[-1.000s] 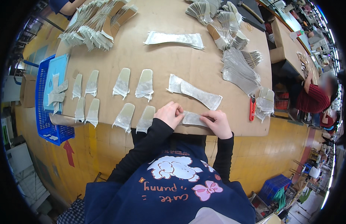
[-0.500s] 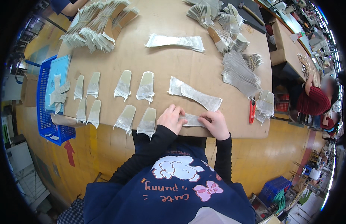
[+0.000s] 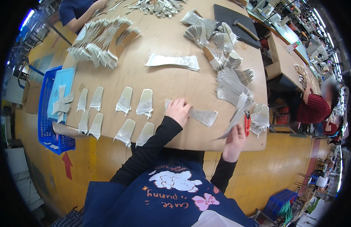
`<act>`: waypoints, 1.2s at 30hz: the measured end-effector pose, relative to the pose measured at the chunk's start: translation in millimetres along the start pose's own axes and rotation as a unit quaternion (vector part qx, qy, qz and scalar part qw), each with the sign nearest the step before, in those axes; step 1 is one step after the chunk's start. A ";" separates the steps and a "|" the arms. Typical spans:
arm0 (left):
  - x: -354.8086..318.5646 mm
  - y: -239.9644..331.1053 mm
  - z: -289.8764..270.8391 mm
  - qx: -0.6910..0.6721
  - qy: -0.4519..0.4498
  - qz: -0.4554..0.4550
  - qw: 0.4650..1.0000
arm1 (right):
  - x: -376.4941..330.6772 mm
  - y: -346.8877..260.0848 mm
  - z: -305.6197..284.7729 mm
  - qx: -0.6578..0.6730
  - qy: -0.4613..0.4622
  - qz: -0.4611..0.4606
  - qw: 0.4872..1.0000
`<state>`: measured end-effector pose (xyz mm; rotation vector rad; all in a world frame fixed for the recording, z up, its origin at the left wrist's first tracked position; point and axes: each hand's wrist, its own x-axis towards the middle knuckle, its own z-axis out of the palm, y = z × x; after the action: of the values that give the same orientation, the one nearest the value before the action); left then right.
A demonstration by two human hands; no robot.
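My left hand [image 3: 179, 112] rests over the middle of a flat grey fabric piece [image 3: 205, 117] on the table. Its bent fingers close on that piece and hide part of it; the other end shows left of the hand. Near the front right of the table, my right hand [image 3: 235, 142] pinches a long, thin whitish-grey fabric strip [image 3: 234, 120], raised and slanting, with its upper end near a pile of grey pieces [image 3: 230, 87]. To the left lie small stacks of tapered pieces [image 3: 124, 100] in two rows. A white waisted stack [image 3: 172, 62] lies farther back.
A red-handled tool [image 3: 247, 125] and a tapered stack [image 3: 260, 115] lie beside my right hand. Large bundles [image 3: 103, 41] stand far left, and a hammer [image 3: 246, 30] lies on a black board [image 3: 224, 15]. A blue basket [image 3: 45, 125] adjoins the left edge. Other people are nearby.
My right hand has moved right and lifted a strip off the table. My left hand has shifted slightly up over the waisted piece. The view has shifted, showing more of the far table.
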<state>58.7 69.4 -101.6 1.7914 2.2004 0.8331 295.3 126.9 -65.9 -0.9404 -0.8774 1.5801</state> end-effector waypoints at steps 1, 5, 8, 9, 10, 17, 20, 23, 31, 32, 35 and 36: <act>-1.8 1.8 1.1 -0.017 -0.030 -0.033 0.999 | -5.3 4.7 2.6 0.016 -0.018 0.034 0.999; -21.2 19.6 4.8 -0.214 -0.038 -0.114 0.969 | -26.2 34.2 30.3 0.060 -0.003 0.122 0.991; -41.3 37.0 10.3 -0.349 -0.028 -0.130 0.927 | -35.0 58.6 56.5 0.048 -0.010 0.116 0.992; -46.6 41.7 12.3 -0.367 -0.010 -0.118 0.923 | -36.6 61.5 60.9 0.042 -0.002 0.132 0.990; -51.7 44.2 12.8 -0.388 -0.004 -0.118 0.914 | -36.9 63.4 64.8 -0.005 -0.011 0.112 0.994; -60.8 39.2 -20.0 -0.202 0.034 -0.062 0.977 | -24.9 39.0 85.7 -0.231 -0.175 0.001 0.957; -57.6 30.6 -49.8 -0.242 0.079 -0.087 0.963 | -5.2 20.3 93.1 -0.373 -0.149 -0.130 0.906; -67.3 7.7 -84.0 -0.263 0.142 -0.120 0.947 | 22.8 14.3 93.7 -0.540 -0.167 -0.348 0.748; -145.7 -100.2 -129.4 -0.062 0.380 -0.205 0.900 | 59.7 48.3 108.5 -0.645 -0.253 -0.380 0.613; -157.3 -113.8 -130.2 -0.040 0.395 -0.216 0.892 | 65.1 45.9 116.2 -0.629 -0.253 -0.326 0.659; -177.1 -139.6 -112.9 -0.002 0.416 -0.227 0.880 | 99.0 34.8 155.0 -0.524 -0.286 -0.403 0.694; -181.6 -146.0 -107.6 0.008 0.428 -0.225 0.875 | 112.9 33.8 170.9 -0.524 -0.305 -0.390 0.692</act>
<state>-69.0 -151.8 -126.3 0.8605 2.9375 1.6968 111.3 219.2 -39.2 -0.5365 -2.4218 0.4780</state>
